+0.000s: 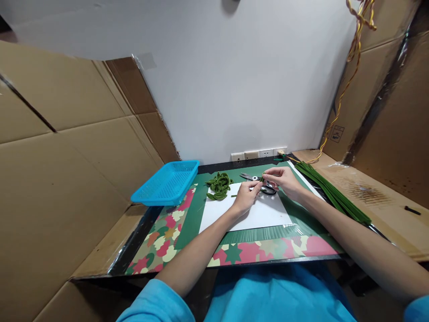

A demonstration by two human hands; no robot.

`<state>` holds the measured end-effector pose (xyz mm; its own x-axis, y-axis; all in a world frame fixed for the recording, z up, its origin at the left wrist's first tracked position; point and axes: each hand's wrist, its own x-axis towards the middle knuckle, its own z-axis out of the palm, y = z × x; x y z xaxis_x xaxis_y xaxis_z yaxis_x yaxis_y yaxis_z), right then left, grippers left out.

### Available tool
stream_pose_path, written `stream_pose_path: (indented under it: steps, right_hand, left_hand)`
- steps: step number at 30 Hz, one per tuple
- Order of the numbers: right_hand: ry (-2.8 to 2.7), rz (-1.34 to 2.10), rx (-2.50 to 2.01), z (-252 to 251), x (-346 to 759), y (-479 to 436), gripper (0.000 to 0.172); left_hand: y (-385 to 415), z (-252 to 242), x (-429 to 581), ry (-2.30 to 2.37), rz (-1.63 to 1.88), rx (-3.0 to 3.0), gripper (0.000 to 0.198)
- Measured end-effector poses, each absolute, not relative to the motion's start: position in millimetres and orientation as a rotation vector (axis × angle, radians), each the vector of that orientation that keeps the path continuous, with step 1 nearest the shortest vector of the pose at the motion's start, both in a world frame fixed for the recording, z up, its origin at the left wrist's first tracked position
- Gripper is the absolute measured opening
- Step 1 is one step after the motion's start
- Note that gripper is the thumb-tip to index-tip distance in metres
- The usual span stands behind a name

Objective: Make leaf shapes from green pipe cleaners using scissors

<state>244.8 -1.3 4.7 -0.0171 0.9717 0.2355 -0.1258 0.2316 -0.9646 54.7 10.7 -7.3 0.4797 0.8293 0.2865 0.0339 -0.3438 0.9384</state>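
Both hands meet over a white sheet (243, 219), fingers pinched round a short green pipe cleaner (262, 178). My left hand (247, 197) grips it from the lower left, and my right hand (283, 180) pinches its upper end. The fingers cover much of the piece. Scissors (247, 176) with dark handles lie just behind and beneath the hands, partly hidden. Left of them is a small heap of curled green pipe cleaner pieces (219, 182). A short green bit (233, 196) lies on the sheet beside my left hand.
A bundle of long straight green pipe cleaners (331, 192) lies along the right. At the left stands a blue perforated basket (167, 181). Cardboard panels (67, 179) flank the table, and a wall with power sockets (251, 154) closes the back. A yellow twisted cord (342, 100) hangs at right.
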Motion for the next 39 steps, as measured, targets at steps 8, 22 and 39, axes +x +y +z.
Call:
stream_pose_path:
  steps: [8,22,39]
  right_hand:
    - [-1.226,1.110,-0.925,5.3,243.9,-1.3,0.043]
    - [-1.232,1.113,-0.936,4.4,245.7,-1.1,0.043]
    - [-1.247,1.098,-0.929,6.3,241.8,-2.4,0.046]
  left_hand:
    - [13.3,-13.2,54.3,0.729,0.943,1.696,0.047]
    - [21.3,-22.1,52.7,0.784,0.926,1.717,0.033]
    - [22.5,-23.4,51.4,0.823,0.830,1.588,0.027]
